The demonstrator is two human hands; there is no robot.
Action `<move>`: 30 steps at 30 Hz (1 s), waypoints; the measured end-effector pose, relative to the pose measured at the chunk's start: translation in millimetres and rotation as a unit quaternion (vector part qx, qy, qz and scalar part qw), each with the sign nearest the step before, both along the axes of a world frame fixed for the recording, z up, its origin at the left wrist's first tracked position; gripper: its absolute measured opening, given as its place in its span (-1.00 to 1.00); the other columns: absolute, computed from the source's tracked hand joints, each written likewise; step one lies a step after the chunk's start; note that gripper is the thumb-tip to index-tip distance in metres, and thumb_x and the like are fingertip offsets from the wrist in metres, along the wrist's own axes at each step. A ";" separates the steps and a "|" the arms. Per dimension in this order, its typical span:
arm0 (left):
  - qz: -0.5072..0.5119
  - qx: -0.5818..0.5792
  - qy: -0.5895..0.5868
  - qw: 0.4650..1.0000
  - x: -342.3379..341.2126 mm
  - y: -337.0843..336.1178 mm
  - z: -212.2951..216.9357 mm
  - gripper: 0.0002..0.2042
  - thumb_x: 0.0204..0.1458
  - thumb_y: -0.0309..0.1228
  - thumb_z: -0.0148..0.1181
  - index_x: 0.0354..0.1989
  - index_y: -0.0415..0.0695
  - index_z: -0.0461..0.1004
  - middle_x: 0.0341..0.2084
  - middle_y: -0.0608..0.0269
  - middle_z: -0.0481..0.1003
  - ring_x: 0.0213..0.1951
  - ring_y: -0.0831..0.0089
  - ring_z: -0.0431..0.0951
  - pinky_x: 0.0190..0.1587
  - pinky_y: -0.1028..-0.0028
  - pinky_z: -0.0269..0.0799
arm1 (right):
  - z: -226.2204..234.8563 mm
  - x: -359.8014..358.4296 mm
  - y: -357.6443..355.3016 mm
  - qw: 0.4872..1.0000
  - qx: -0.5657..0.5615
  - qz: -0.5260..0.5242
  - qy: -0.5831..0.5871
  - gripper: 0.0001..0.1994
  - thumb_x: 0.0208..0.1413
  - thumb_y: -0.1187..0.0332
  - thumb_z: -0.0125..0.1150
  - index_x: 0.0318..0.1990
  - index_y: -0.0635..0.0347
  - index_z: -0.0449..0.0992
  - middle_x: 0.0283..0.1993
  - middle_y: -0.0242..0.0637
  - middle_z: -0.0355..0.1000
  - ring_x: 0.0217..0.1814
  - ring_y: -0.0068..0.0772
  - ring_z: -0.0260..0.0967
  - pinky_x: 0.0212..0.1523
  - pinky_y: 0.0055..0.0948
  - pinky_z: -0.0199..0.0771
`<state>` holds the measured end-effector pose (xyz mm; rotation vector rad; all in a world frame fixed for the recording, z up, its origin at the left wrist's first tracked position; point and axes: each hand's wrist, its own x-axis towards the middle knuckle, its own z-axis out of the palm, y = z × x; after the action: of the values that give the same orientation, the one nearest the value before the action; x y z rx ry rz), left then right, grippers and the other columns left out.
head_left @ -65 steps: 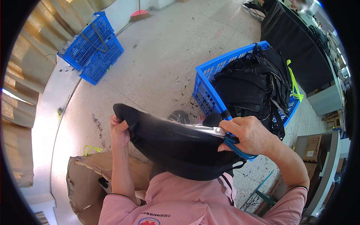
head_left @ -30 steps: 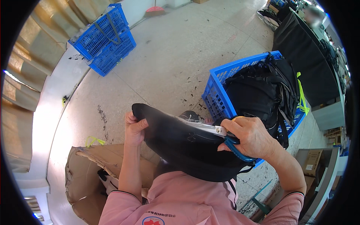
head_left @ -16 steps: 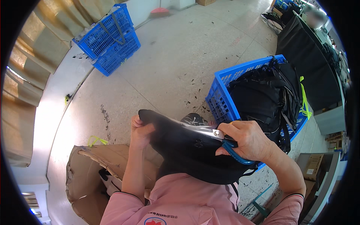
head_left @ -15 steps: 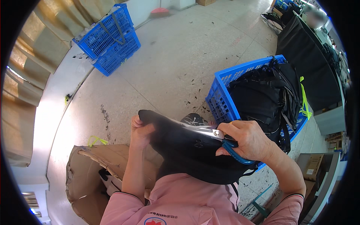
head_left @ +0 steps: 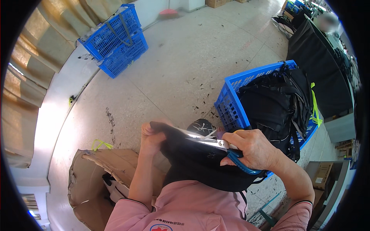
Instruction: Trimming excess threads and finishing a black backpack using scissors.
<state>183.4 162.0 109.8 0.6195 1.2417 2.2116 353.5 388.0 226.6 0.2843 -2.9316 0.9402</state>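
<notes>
Across my lap lies a black fabric piece (head_left: 192,165), its upper edge raised in front of me. My left hand (head_left: 151,139) is closed on its far left corner, thumb over the cloth. My right hand (head_left: 252,150) grips a pair of scissors (head_left: 242,164) with blue handles. Their silver blades point left along the raised edge. A thin pale sliver (head_left: 210,134) sticks up beside the blades; I cannot tell whether it is thread, trim or part of the scissors.
At right stands a blue plastic crate (head_left: 231,101) heaped with black bags (head_left: 266,100). An open cardboard box (head_left: 115,163) sits at lower left. Two stacked blue crates (head_left: 122,46) stand by the curtain (head_left: 42,50). Dark scraps (head_left: 204,92) litter the floor.
My left hand and the fabric corner have shifted slightly right and nearer to me. The pale sliver now rises from the blades. My right hand still holds the scissors in nearly the same place.
</notes>
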 end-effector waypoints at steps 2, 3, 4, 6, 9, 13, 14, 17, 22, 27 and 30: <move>0.000 0.000 0.003 1.000 1.2 2.4 3.8 -0.73 -0.32 -0.37 0.42 -0.48 -0.24 0.49 -0.51 0.17 0.51 -0.41 0.34 0.47 -0.30 0.41 0.37 | 2.0 0.5 0.4 0.999 0.000 0.002 -0.035 -0.57 -0.11 0.01 0.28 -0.30 0.20 0.39 -0.58 -0.21 0.35 -0.54 -0.16 0.39 -0.54 -0.32 0.38; 0.003 -0.008 0.002 1.000 2.0 3.1 6.1 -0.72 -0.32 -0.35 0.42 -0.48 -0.24 0.49 -0.51 0.17 0.51 -0.41 0.34 0.47 -0.31 0.41 0.37 | 1.5 -0.1 0.5 0.999 0.001 0.003 -0.034 -0.57 -0.11 0.01 0.28 -0.30 0.20 0.39 -0.58 -0.21 0.35 -0.54 -0.16 0.39 -0.54 -0.32 0.38; 0.007 -0.017 0.002 1.000 2.6 3.7 7.6 -0.71 -0.32 -0.33 0.42 -0.47 -0.24 0.50 -0.50 0.17 0.51 -0.41 0.34 0.47 -0.31 0.42 0.37 | 0.6 -0.8 0.7 0.999 -0.005 -0.004 -0.035 -0.55 -0.15 0.02 0.32 -0.28 0.19 0.39 -0.56 -0.24 0.34 -0.54 -0.20 0.39 -0.54 -0.36 0.38; -0.002 -0.011 0.015 1.000 2.9 4.7 6.5 -0.70 -0.31 -0.31 0.42 -0.46 -0.23 0.50 -0.50 0.16 0.51 -0.40 0.34 0.47 -0.31 0.42 0.37 | -0.5 -1.5 -1.3 0.999 -0.010 -0.010 -0.035 -0.53 -0.19 0.03 0.36 -0.27 0.19 0.38 -0.53 -0.28 0.34 -0.54 -0.23 0.39 -0.55 -0.39 0.37; -0.022 0.023 0.032 0.999 3.0 5.5 2.8 -0.76 -0.24 -0.40 0.36 -0.41 -0.26 0.51 -0.45 0.15 0.51 -0.37 0.38 0.49 -0.29 0.46 0.39 | -2.0 -3.9 -8.3 0.999 -0.002 -0.025 0.033 -0.56 -0.13 0.00 0.29 -0.32 0.20 0.38 -0.59 -0.22 0.34 -0.54 -0.17 0.39 -0.53 -0.32 0.40; -0.012 -0.014 0.030 0.999 6.1 5.9 1.9 -0.69 -0.29 -0.29 0.41 -0.40 -0.22 0.52 -0.48 0.15 0.52 -0.37 0.31 0.47 -0.28 0.40 0.36 | -3.4 -0.9 -6.8 0.999 0.009 -0.025 -0.031 -0.56 -0.12 -0.01 0.28 -0.32 0.21 0.38 -0.54 -0.20 0.35 -0.50 -0.17 0.40 -0.50 -0.32 0.41; -0.009 -0.014 0.032 0.999 7.1 5.3 1.7 -0.69 -0.29 -0.29 0.41 -0.40 -0.22 0.52 -0.48 0.15 0.52 -0.37 0.31 0.47 -0.28 0.40 0.36 | -4.6 -1.3 -6.8 0.998 0.011 -0.028 -0.053 -0.56 -0.12 -0.01 0.28 -0.32 0.21 0.38 -0.53 -0.20 0.34 -0.48 -0.18 0.40 -0.49 -0.32 0.41; -0.010 -0.003 0.023 1.000 7.0 5.3 0.1 -0.69 -0.28 -0.29 0.40 -0.38 -0.21 0.53 -0.47 0.16 0.52 -0.37 0.30 0.47 -0.27 0.39 0.35 | 1.2 -4.8 -5.0 0.996 -0.005 -0.013 -0.087 -0.52 -0.11 -0.04 0.26 -0.27 0.22 0.38 -0.50 -0.16 0.34 -0.47 -0.16 0.40 -0.49 -0.33 0.41; -0.057 -0.040 0.103 0.992 9.8 9.1 10.1 -0.68 -0.27 -0.28 0.39 -0.39 -0.24 0.53 -0.47 0.13 0.52 -0.36 0.33 0.46 -0.27 0.40 0.32 | 4.9 -18.4 -5.0 0.992 -0.089 -0.015 -0.091 -0.44 -0.11 -0.09 0.24 -0.16 0.24 0.36 -0.46 -0.10 0.35 -0.45 -0.09 0.39 -0.43 -0.29 0.39; -0.088 0.009 0.162 0.983 6.4 12.7 7.9 -0.77 -0.22 -0.52 0.33 -0.33 -0.26 0.51 -0.42 0.18 0.51 -0.34 0.40 0.47 -0.28 0.49 0.35 | 4.0 -27.2 -6.3 0.990 -0.111 0.013 -0.090 -0.46 -0.09 -0.09 0.23 -0.17 0.24 0.37 -0.49 -0.12 0.34 -0.44 -0.07 0.37 -0.40 -0.25 0.34; -0.096 -0.003 0.174 0.980 6.0 12.0 8.9 -0.78 -0.21 -0.51 0.33 -0.33 -0.25 0.52 -0.41 0.19 0.51 -0.34 0.41 0.47 -0.29 0.50 0.35 | 5.8 -31.6 -3.6 0.983 -0.118 0.055 -0.130 -0.48 -0.09 -0.09 0.22 -0.26 0.24 0.39 -0.55 -0.17 0.33 -0.46 -0.11 0.37 -0.44 -0.26 0.32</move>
<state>189.4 173.9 118.8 1.1123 1.2904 1.9938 321.9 384.4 232.4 0.3361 -3.0124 1.4284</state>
